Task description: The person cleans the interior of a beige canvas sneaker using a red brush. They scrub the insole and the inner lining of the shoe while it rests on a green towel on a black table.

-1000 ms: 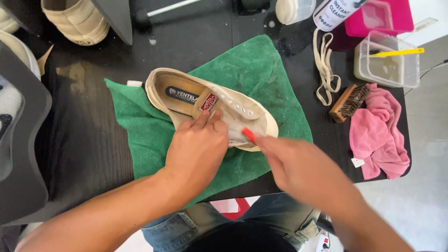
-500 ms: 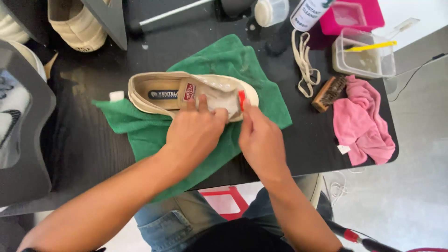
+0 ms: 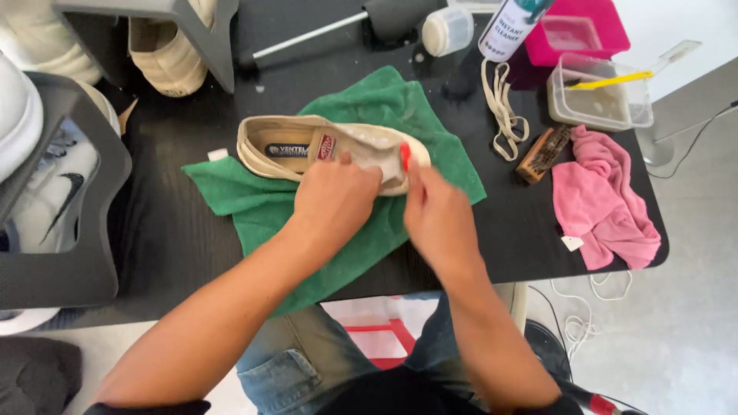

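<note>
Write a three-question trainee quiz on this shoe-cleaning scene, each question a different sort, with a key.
1. True or false: the beige canvas shoe lies on a pink cloth.
2. Which hand presses on the shoe's middle: A left hand, B right hand?
3. Fill in: the small wooden brush lies between the loose cream shoelaces and the crumpled ____ cloth.

Key: 1 false, it lies on the green microfibre cloth; 2 A; 3 pink.
</note>
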